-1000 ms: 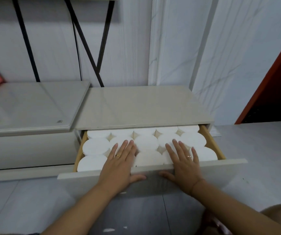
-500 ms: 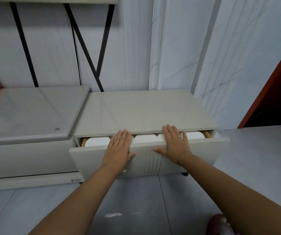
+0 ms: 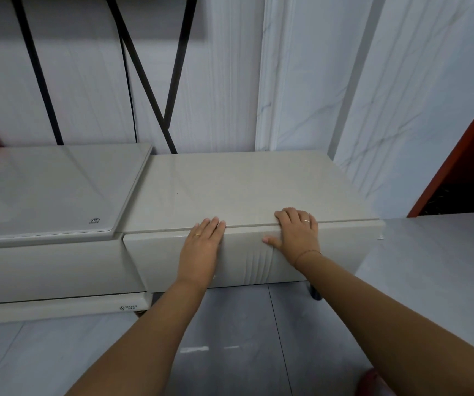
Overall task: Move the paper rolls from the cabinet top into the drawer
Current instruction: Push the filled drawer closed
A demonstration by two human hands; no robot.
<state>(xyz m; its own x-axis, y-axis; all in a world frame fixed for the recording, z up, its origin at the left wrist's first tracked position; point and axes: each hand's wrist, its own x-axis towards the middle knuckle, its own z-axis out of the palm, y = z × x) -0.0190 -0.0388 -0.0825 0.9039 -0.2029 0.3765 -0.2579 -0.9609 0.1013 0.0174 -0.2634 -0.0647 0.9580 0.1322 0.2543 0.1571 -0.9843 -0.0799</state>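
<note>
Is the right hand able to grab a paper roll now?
Probably not. The drawer looks shut under the cabinet top, so no rolls show. The right hand lies flat on the drawer's front; it would need pulling open first.

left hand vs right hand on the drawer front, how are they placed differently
The left hand lies left of the grooved centre strip with its fingertips just at the top edge; the right hand sits right of it, fingers reaching over onto the cabinet top, thumb spread sideways. Both are flat and open on the drawer front, each wearing a ring.
</note>
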